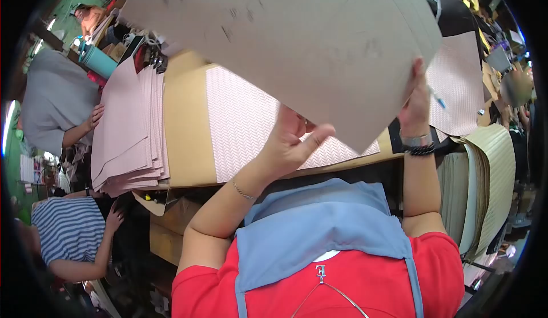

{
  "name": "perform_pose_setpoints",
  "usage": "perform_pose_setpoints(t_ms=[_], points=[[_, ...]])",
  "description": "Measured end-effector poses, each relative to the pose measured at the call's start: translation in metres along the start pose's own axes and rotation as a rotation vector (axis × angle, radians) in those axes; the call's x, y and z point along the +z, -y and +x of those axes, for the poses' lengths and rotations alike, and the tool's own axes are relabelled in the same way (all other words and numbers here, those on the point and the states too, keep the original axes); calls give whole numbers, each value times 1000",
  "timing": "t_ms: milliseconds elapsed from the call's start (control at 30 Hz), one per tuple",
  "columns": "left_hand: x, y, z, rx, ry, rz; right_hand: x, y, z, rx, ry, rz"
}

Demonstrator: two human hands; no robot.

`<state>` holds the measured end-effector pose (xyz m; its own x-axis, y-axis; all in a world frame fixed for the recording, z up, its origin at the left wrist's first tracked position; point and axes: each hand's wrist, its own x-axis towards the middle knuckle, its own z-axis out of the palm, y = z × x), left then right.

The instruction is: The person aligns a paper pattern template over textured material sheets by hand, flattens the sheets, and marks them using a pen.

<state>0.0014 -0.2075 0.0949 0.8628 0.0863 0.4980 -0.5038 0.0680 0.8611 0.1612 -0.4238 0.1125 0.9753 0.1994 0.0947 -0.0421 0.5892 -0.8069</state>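
A large grey-beige sheet of card (319, 49), with dark scuffs and thin drawn lines, is raised and tilted above the table. My right hand (418, 107) grips its right edge, fingers on the near face. At the lower left edge is my left hand (297, 141), its thumb stretched along the edge and its other fingers partly hidden by the card. A pen with a blue end (438, 99) shows just beside my right hand; whether the hand holds it I cannot tell. Under the card lies a pale pink sheet with a woven pattern (237, 121).
The tan table top (185, 129) carries stacked pink sheets (128, 118) at left, where a person's hand (96, 116) rests. Another pink sheet (456, 81) lies at right. Rolled or folded sheets (494, 175) hang at the right edge. A person in stripes (71, 226) is at lower left.
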Motion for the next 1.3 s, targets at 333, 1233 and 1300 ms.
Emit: perform_pose_setpoints(t_ms=[333, 1233, 1300], points=[[-138, -17, 17, -596, -326, -542, -25, -13, 47, 338, 167, -603], [-208, 45, 10, -857, -251, 951, -7, -79, 43, 47, 229, -1591], [-207, 44, 9, -847, -275, 953, -2, -76, 43, 91, 227, -1595]])
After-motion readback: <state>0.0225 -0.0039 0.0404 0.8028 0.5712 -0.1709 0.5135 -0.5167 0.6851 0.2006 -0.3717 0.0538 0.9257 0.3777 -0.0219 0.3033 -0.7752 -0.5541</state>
